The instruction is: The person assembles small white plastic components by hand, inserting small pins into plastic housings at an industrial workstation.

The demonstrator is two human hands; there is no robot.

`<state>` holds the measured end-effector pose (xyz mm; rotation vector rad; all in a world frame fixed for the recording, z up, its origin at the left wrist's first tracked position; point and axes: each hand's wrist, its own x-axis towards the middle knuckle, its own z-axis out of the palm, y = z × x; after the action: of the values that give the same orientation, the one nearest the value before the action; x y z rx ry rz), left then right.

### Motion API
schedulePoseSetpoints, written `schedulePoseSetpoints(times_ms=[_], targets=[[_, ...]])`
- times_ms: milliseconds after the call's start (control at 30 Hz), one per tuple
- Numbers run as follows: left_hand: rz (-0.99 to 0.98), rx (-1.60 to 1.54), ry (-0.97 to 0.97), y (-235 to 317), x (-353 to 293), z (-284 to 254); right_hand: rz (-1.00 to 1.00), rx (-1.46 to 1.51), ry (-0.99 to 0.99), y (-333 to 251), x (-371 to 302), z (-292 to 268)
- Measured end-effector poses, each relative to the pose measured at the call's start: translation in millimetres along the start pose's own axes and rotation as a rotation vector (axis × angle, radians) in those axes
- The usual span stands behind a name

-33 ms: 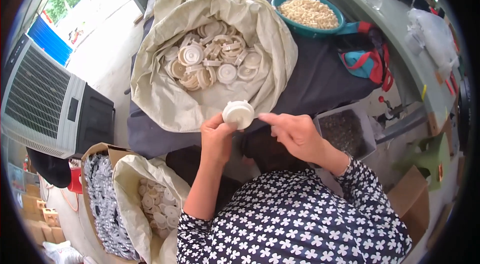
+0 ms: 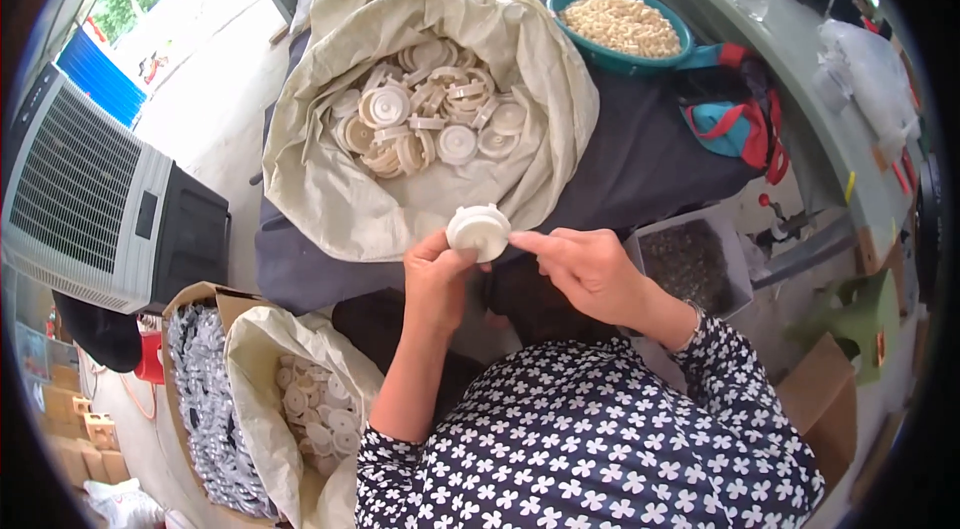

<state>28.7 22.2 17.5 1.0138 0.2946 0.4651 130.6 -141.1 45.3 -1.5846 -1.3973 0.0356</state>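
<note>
My left hand (image 2: 436, 279) is closed around a round off-white plastic part (image 2: 479, 232) with stepped rings and small tabs on its rim. The thumb lies over its lower face, above the near edge of a large woven sack (image 2: 345, 219). To the right, my right hand (image 2: 590, 274) has its index finger stretched out, the tip at the part's right edge. Its thumb sits lower, apart from that fingertip, and the remaining fingers are curled. Nothing shows between them. Inside the sack lies a heap of similar round plastic parts (image 2: 458, 145).
A teal bowl (image 2: 637, 64) of small cream pieces stands beyond the sack. A second sack (image 2: 262, 369) holds more white discs, beside a carton of grey parts (image 2: 208, 399). An air cooler (image 2: 85, 189) is at left, a grey bin (image 2: 735, 279) at right.
My right index fingertip has moved left, from just off the part's edge to its rim. The left hand keeps the part, barely shifted.
</note>
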Motion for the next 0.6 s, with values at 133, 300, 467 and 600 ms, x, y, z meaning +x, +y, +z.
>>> schedulePoseSetpoints(times_ms=[133, 300, 467, 600], targets=[[-0.054, -0.098, 0.031, -0.9, -20.6, -2.7, -0.029, -0.113, -0.096, -7.0, 3.9, 8.8], [0.055, -0.036, 0.125, -3.9, -28.5, 1.1, -0.019, -0.199, -0.153, -10.9, 2.9, 9.8], [0.14, -0.005, 0.05, -4.5, -27.1, -0.1, 0.006, -0.201, -0.187, -17.7, 2.7, 4.5], [0.184, 0.05, 0.016, -4.9, -27.5, -0.3, 0.025, -0.195, -0.189, -19.3, 0.5, 4.5]])
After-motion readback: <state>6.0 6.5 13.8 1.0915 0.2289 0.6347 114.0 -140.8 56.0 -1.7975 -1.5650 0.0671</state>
